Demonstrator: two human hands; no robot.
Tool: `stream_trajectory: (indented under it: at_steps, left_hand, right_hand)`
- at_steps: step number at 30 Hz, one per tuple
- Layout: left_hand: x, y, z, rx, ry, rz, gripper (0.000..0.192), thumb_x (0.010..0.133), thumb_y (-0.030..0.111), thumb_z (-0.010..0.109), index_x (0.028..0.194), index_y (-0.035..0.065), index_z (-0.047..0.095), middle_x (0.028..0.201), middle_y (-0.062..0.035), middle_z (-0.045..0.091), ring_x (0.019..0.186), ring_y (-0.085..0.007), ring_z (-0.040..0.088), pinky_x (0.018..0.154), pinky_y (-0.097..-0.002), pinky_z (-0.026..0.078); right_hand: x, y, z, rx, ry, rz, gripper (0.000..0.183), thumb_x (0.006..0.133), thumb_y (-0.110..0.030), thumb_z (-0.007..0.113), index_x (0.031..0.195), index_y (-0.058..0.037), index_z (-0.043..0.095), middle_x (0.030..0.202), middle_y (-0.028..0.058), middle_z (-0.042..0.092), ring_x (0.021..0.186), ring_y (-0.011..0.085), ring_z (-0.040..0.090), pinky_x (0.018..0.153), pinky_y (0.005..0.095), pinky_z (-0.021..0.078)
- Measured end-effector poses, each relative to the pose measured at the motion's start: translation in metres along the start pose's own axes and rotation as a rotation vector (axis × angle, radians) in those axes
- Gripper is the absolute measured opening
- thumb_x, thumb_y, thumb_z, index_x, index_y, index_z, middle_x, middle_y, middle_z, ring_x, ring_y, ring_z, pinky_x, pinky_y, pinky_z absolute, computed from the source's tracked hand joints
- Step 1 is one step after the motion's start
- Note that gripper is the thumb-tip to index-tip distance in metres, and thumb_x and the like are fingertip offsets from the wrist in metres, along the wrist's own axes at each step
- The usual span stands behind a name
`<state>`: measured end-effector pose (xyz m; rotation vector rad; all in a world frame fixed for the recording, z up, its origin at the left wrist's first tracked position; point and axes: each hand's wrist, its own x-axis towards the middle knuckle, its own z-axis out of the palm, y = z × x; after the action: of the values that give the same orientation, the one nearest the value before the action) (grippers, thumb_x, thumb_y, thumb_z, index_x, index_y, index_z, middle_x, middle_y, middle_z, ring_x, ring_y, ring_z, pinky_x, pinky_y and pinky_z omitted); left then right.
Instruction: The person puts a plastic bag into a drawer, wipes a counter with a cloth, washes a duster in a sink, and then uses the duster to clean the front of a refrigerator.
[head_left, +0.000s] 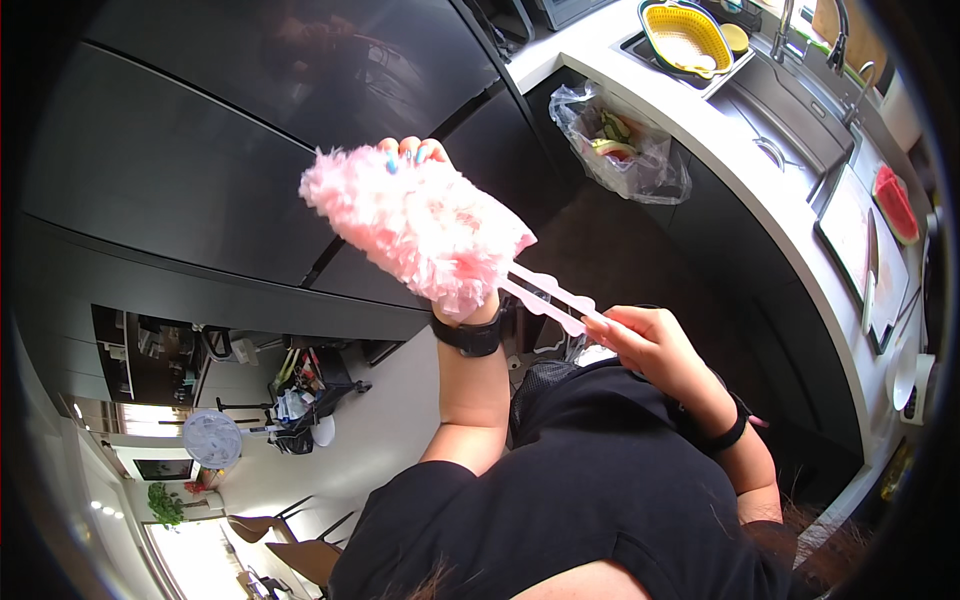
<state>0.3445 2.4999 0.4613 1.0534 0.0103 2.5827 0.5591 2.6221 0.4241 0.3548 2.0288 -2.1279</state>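
Note:
A fluffy pink duster head (431, 225) is raised in front of me, against the dark cabinet fronts. My left hand (411, 150) grips it from behind; only its fingertips, with blue nails, curl over the top edge, and the palm is hidden. Two flat, pale pink plastic prongs (551, 300) with wavy edges run from the lower right end of the duster head towards my right hand (649, 341). The thumb and fingers of that hand pinch them near their outer ends. How far the prongs reach inside the fluffy part is hidden.
Tall dark cabinets (172, 172) stand ahead and left. A plastic bag (652, 169) with melon rinds hangs at the counter (757, 187) on the right. Beyond are a sink (787, 124), a yellow basket (686, 37), and a cutting board (847, 225) with a knife (871, 277).

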Motion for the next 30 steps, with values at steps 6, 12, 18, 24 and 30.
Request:
stream_trajectory:
  at_steps: [6, 12, 18, 24, 30]
  left_hand:
    - [-0.012, 0.001, 0.002, 0.11, 0.226, -0.168, 0.069, 0.078, 0.064, 0.047, 0.117, 0.0066, 0.048, 0.103, -0.0189, 0.055, 0.089, -0.0338, 0.057, 0.084, -0.042, 0.047]
    - [-0.018, -0.003, -0.005, 0.222, 0.442, -0.322, 0.09, 0.068, 0.075, 0.051, 0.123, 0.0047, 0.047, 0.114, -0.0208, 0.053, 0.103, -0.0358, 0.053, 0.093, -0.0468, 0.041]
    - [-0.009, -0.008, 0.002, 0.209, 0.398, -0.037, 0.093, 0.062, 0.067, 0.067, 0.126, 0.0036, 0.042, 0.128, -0.02, 0.043, 0.118, -0.032, 0.043, 0.1, -0.0441, 0.033]
    - [0.001, 0.007, -0.017, 0.096, 0.058, 0.101, 0.093, 0.074, 0.062, 0.06, 0.134, -0.0024, 0.028, 0.136, -0.0203, 0.035, 0.125, -0.0309, 0.034, 0.108, -0.0412, 0.023]
    - [-0.012, -0.021, -0.007, -0.027, -0.036, 0.038, 0.1, 0.072, 0.061, 0.062, 0.138, -0.0018, 0.019, 0.14, -0.0233, 0.025, 0.132, -0.0326, 0.022, 0.112, -0.0406, 0.014]
  right_hand:
    - [0.007, -0.002, -0.004, 0.091, 0.033, -0.072, 0.032, 0.089, -0.031, 0.056, 0.085, 0.0001, 0.064, 0.057, -0.0056, 0.043, 0.051, 0.0027, 0.036, 0.045, 0.0194, 0.0264]
    - [0.019, 0.003, -0.009, 0.094, 0.024, -0.055, 0.034, 0.091, -0.029, 0.053, 0.086, 0.0039, 0.062, 0.061, -0.0018, 0.049, 0.06, 0.0041, 0.041, 0.053, 0.0207, 0.0349]
    - [0.022, 0.0, -0.014, 0.143, -0.049, 0.062, 0.03, 0.09, -0.029, 0.054, 0.09, -0.0003, 0.064, 0.062, -0.0066, 0.046, 0.052, 0.0021, 0.033, 0.046, 0.0185, 0.0252]
    - [0.025, 0.001, -0.015, 0.14, -0.14, 0.077, 0.033, 0.09, -0.033, 0.055, 0.087, -0.0012, 0.066, 0.058, -0.0068, 0.043, 0.052, 0.0025, 0.034, 0.046, 0.0192, 0.0253]
    - [0.034, -0.002, -0.018, 0.16, -0.17, 0.081, 0.041, 0.089, -0.04, 0.054, 0.079, -0.0019, 0.065, 0.054, -0.0034, 0.041, 0.05, 0.0053, 0.036, 0.045, 0.0227, 0.0278]
